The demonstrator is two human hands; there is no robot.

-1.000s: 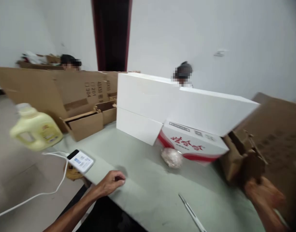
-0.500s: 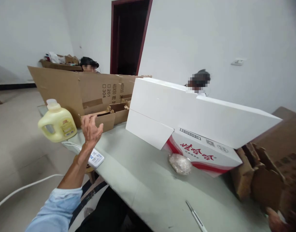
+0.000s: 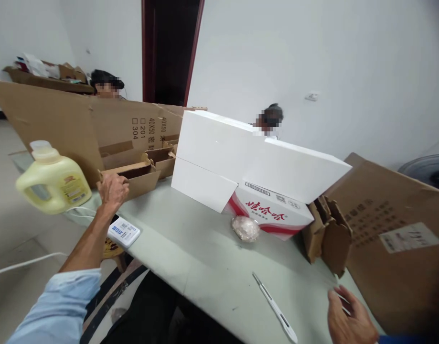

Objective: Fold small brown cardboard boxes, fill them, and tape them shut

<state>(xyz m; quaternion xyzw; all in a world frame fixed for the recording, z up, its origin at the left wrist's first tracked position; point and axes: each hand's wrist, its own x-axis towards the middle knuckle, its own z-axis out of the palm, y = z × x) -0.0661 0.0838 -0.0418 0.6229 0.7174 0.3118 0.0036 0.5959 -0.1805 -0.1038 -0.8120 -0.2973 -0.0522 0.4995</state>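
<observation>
My left hand (image 3: pixel 112 192) is at the left end of a long, open-topped cardboard tray (image 3: pixel 142 184). Its fingers bend over the rim, and the fingertips are hidden. At the lower right, my right hand (image 3: pixel 350 315) has its thumb and fingers drawn together around a thin, pale, see-through piece (image 3: pixel 336 281), too small to name. A white craft knife (image 3: pixel 274 306) lies on the table to the left of that hand. Beyond it, a clear plastic-wrapped bundle (image 3: pixel 245 229) rests against a white and red carton (image 3: pixel 273 212) with raised flaps.
A yellow detergent jug (image 3: pixel 52 181) and a white phone-like device (image 3: pixel 123 231) with a cable sit at the table's left. Large cardboard sheets stand behind (image 3: pixel 72 129) and at right (image 3: pixel 394 239). Small brown boxes (image 3: pixel 336 236) stand beside the carton. Two people sit beyond.
My left hand has come down onto the end of the cardboard tray. My right hand has moved into fuller view, away from the brown cardboard. The view has turned to the right.
</observation>
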